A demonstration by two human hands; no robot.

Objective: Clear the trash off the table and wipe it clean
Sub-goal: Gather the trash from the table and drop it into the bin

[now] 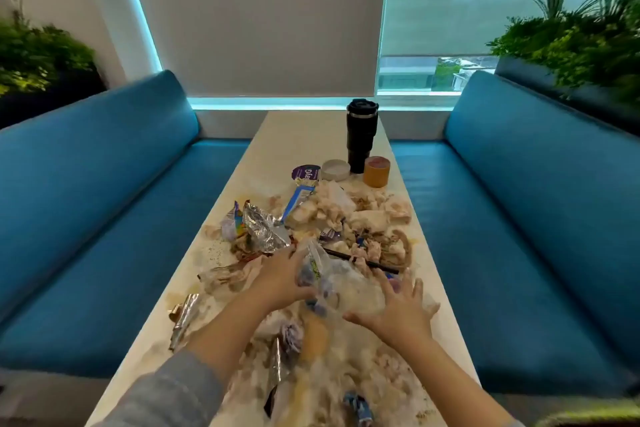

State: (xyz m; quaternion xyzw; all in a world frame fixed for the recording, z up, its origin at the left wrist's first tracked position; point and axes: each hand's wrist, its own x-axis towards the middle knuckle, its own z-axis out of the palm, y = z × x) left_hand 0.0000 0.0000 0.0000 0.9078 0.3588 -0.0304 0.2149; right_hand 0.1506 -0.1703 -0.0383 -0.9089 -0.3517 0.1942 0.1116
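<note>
1. Head view: your left grip (284, 277) is curled on a clear bag (349, 291) in the middle of the table (301, 128). It looks like it is holding the bag, but the picture is blurry there.
2. Your right grip (398, 308) is loose. Its fingers are spread wide at the bag's other side, and it holds nothing.
3. The trash (346, 218) lies all over the table, from the near edge up to the cup (362, 135) and the tape (376, 172). There are brown spills and crumbs too.
4. The bag looks thin and floppy. If you lift it by one side only, it could tip and drop things out.
5. If you sweep fast, bits could fall onto the seats (104, 218).
6. The cup stands tall, close to the pile. A wide push could knock it over.
7. If you wipe too soon, you will smear the mess.
</note>
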